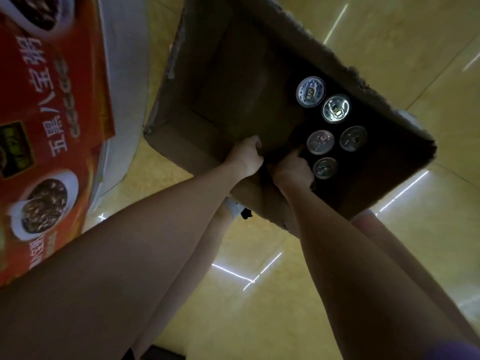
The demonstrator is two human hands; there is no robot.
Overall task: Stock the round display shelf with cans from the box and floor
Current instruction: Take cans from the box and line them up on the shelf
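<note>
Cartons first, over on the left: a red printed carton (52, 105) with white characters and pictures of bowls of dark porridge, tilted across the view against a white rounded surface (124, 74). Below it runs the yellow tiled floor (285, 294), shiny, with bright streaks of reflected light.

Now to the middle, and here is the open cardboard box (220, 81), brown, ragged along its top edges, sitting on the floor. Its left half shows bare cardboard bottom. Both bare forearms reach down into it from the lower edge of the view.

The left hand (245, 158) is at the near wall of the box, fingers curled over and out of sight beyond the knuckles; whether they clutch the cardboard edge or something under it, I cannot tell. Just beside it, the right hand (293, 168) goes down into the dark right part of the box, fingers bent downward next to the cans; what they have hold of, if anything, is hidden in shadow.

And on the right, the cans (335, 108): 5 silver pull-tab tops showing, standing upright in the box's right half. 2 are brightly lit towards the far wall, 3 are dimmer and nearer, the closest one (325, 168) just beside the right hand's knuckles.
</note>
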